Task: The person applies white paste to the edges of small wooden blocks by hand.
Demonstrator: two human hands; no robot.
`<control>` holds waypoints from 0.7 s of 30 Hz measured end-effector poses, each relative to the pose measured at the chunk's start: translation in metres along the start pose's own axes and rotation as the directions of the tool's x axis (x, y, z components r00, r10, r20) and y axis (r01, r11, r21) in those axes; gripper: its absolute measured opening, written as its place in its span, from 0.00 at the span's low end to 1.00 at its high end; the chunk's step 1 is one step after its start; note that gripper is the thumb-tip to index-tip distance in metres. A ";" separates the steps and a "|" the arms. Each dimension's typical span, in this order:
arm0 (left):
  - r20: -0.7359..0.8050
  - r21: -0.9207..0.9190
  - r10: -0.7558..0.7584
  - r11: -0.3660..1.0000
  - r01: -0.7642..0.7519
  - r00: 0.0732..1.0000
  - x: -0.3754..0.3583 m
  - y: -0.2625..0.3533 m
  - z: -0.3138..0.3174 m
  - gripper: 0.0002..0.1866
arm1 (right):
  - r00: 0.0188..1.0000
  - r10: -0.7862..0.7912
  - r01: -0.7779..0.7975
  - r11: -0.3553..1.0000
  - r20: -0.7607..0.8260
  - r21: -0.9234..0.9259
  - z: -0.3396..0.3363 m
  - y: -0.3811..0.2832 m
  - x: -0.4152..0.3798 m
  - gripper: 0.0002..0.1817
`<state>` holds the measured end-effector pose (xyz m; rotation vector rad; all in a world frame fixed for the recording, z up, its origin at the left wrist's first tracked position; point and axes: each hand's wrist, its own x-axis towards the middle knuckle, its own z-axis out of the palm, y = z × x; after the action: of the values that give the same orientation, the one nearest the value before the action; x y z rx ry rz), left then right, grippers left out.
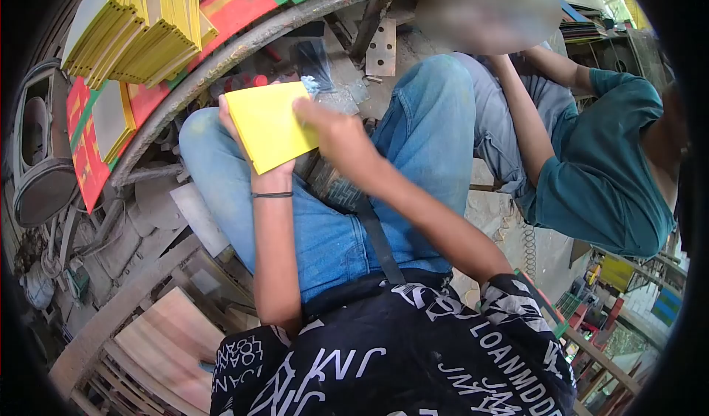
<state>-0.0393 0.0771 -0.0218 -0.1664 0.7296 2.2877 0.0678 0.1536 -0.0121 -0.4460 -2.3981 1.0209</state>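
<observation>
A flat yellow square piece [269, 124] is held over my lap. My left hand [277, 166] supports it from beneath, with the fingers wrapped round its left edge and the palm under the lower corner. At the piece's upper right is my right hand [329, 128], blurred by motion, its fingers curled in and the thumb against the yellow face. A bit of light blue, fluffy material [310, 84] shows just above that hand; whether the hand holds it is hidden.
Stacks of yellow-edged pieces [136, 36] stand on a red and green table [87, 166] at the upper left, beyond a curved rim. A co-worker in a teal shirt [605, 172] sits close on the right. An old chair [38, 139] stands far left.
</observation>
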 end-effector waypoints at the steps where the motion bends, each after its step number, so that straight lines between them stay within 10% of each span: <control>1: -0.001 -0.001 -0.027 1.000 0.027 1.000 0.000 -0.002 0.003 0.34 | 0.961 0.207 -0.206 0.978 0.182 -0.022 -0.006 0.007 0.010 0.19; 3: -0.016 0.014 -0.048 0.999 0.048 0.999 0.000 0.000 -0.002 0.33 | 0.958 0.217 -0.210 0.976 0.188 -0.059 -0.005 0.000 0.007 0.17; 6: 0.092 -0.026 -0.054 0.998 0.056 0.994 0.009 0.007 -0.013 0.36 | 0.925 -0.312 0.303 0.950 -0.216 -0.073 0.012 -0.019 -0.013 0.05; 9: 0.043 0.040 -0.072 0.997 0.070 0.996 0.007 -0.006 -0.018 0.36 | 0.988 0.150 -0.149 0.989 0.046 -0.023 -0.001 0.016 0.021 0.14; 13: 0.105 0.009 -0.051 0.999 0.050 0.993 0.003 0.003 -0.009 0.34 | 0.950 -0.263 0.260 0.965 -0.171 -0.041 0.013 -0.023 -0.012 0.19; 17: 0.075 0.062 -0.075 0.996 0.071 0.994 -0.003 -0.008 0.001 0.34 | 0.993 0.115 -0.116 0.992 0.033 0.047 0.002 0.015 0.015 0.20; 21: 0.010 0.100 -0.004 0.995 0.003 1.000 0.001 -0.004 0.004 0.37 | 0.923 -0.228 0.243 0.970 -0.309 0.011 0.020 -0.012 -0.010 0.17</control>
<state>-0.0374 0.0825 -0.0208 -0.1084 0.8361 2.2416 0.0637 0.1288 -0.0183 -0.2667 -2.0847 0.8338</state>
